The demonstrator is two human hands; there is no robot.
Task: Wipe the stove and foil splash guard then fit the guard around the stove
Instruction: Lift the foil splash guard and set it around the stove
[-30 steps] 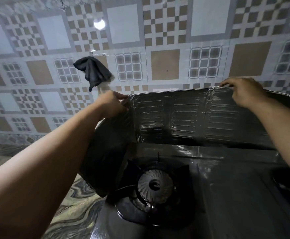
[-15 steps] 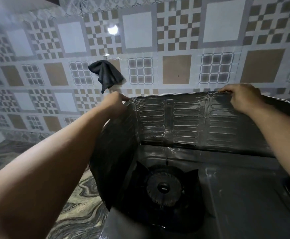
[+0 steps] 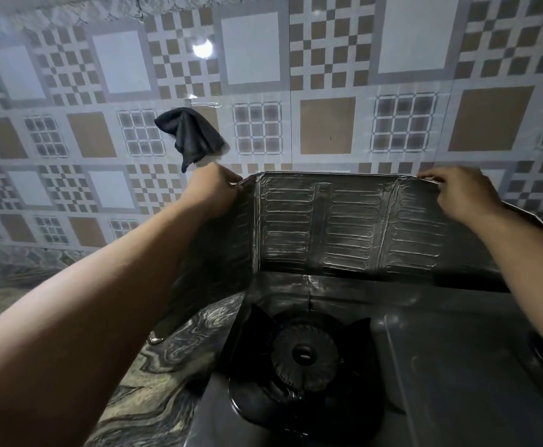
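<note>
the foil splash guard [image 3: 347, 227] stands upright along the back edge of the stove [image 3: 441, 366], in front of the tiled wall [image 3: 328, 75]. its left panel is folded forward and angles down past the stove's left side, its lower corner resting on the marbled counter [image 3: 154, 391]. the burner [image 3: 305, 351] sits inside the space the guard partly encloses; nothing else is visible in that space. the left hand [image 3: 213, 191] is closed on the guard's top edge at the left fold. the right hand [image 3: 457, 195] is closed over the top edge at the right fold, fingers curled over the rim. a dark cloth [image 3: 191, 133] hangs on the wall above the left hand. compared with half a second ago, the left panel has swung outward, exposing more counter beside the burner; both hands remain at the same folds.
</note>
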